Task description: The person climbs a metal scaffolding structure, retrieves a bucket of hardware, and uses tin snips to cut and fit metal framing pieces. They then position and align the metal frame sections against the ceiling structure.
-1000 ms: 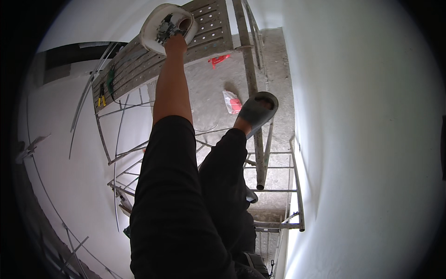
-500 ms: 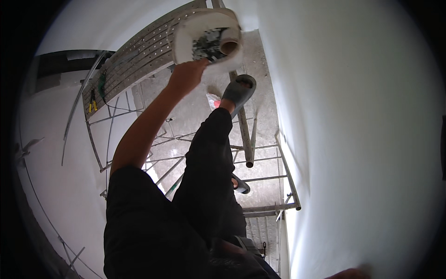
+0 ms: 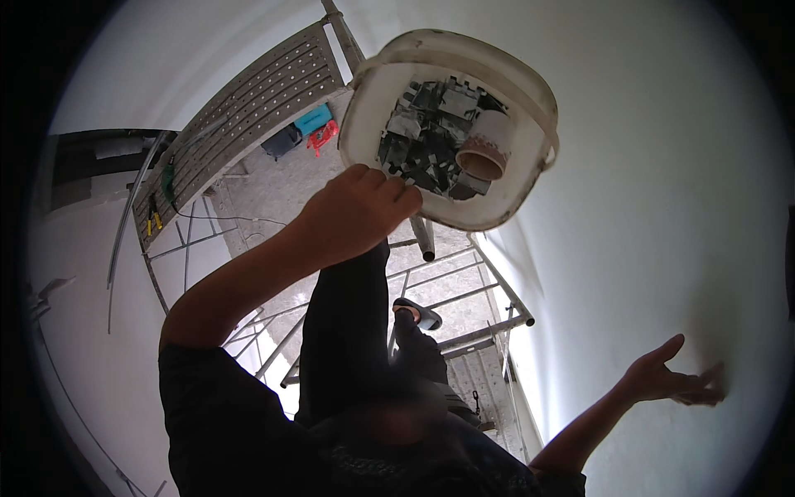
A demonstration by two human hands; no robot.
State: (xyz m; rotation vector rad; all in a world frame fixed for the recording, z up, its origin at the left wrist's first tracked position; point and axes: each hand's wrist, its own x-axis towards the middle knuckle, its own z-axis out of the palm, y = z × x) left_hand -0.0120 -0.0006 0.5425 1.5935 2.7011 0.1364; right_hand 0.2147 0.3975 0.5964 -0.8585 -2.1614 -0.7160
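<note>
My left hand is closed on the near rim of a whitish, rounded-square plastic bucket, which is tilted so its inside shows. Several grey and black flat pieces lie in it, beside a short brownish-white tube. The bucket's handle rests along its right side. Over on the right, my right hand has its fingers stretched out against or close to the white wall. Nothing is in it.
A perforated metal plank runs along the left, bearing yellow-handled pliers and a green tool with a cord. Scaffold bars stand below, around my slippered foot. On the floor are a blue box and a red bag.
The bucket has come nearer and to the right with my left hand on it. My right hand has risen into view along the wall. My forward leg has drawn back.
</note>
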